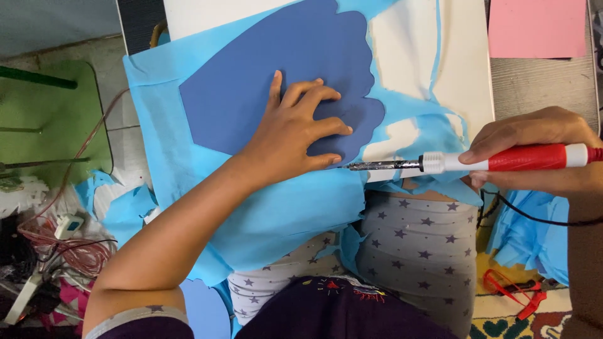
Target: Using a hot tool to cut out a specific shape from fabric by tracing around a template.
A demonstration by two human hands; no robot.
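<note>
My left hand point(295, 129) lies flat, fingers spread, on a dark blue shaped sheet point(264, 69) that rests on a larger light blue sheet point(276, 213). My right hand point(534, 147) grips a red and white soldering-type hot tool point(483, 161) held level, pointing left. Its dark metal tip point(352, 167) sits at the lower edge of the dark blue sheet, just under my left fingertips. A black cord point(540, 216) runs down from the tool.
A white board point(465, 69) lies under the sheets. A pink sheet point(537, 28) sits at top right. Light blue scraps point(531, 232) lie at right and left. Tangled red wires point(63, 245) and a white plug sit at left. Red-handled pliers point(521, 292) rest on a rug.
</note>
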